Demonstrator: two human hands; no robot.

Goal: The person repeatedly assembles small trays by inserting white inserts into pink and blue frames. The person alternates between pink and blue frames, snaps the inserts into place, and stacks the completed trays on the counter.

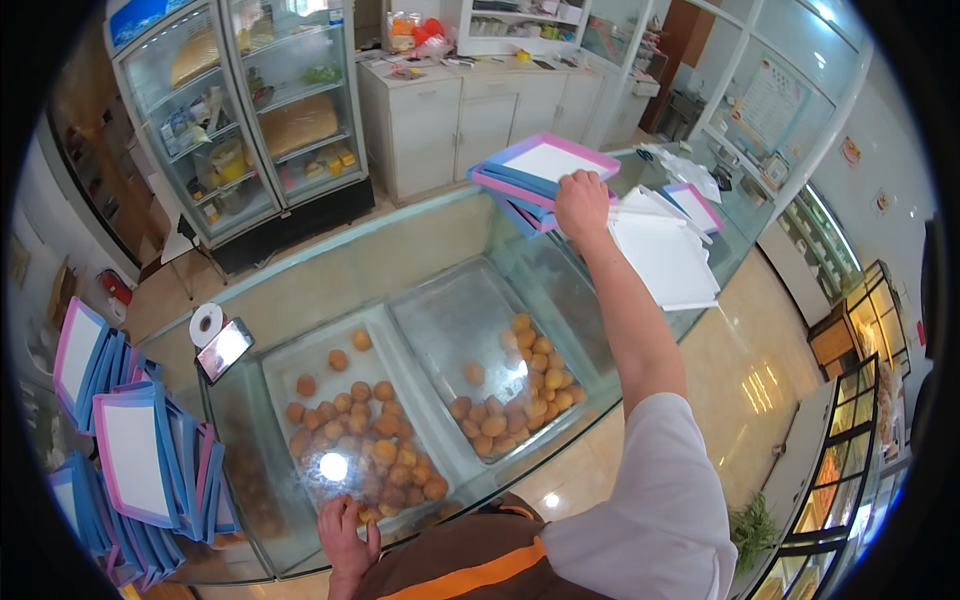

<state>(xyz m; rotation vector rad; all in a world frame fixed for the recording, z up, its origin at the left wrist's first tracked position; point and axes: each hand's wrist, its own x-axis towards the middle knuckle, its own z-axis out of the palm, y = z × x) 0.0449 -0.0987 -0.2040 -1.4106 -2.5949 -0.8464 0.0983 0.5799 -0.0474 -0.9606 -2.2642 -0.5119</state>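
Note:
My right hand (583, 205) reaches to the far side of the glass counter. Its fingers are closed on the near right edge of the top pink-and-blue cardboard box tray (560, 160), which lies on a small pile of like trays. Right beside that wrist lie white unfolded cardboard pieces (665, 250). My left hand (348, 540) rests at the counter's near glass edge, fingers stretched out, thumb apart, holding nothing. Under the glass near it, round brown pastries (385, 452) lie in a metal tray (290, 365); a second metal tray (430, 310) holds more pastries (545, 380).
Stacked pink-and-blue box trays (135, 455) stand at the left. A phone (225, 350) leans by a white tape roll (207, 322) on the glass. Behind stand a glass-door fridge (250, 120) and white cabinets (425, 130). A smaller tray (692, 207) and clear plastic (685, 170) lie far right.

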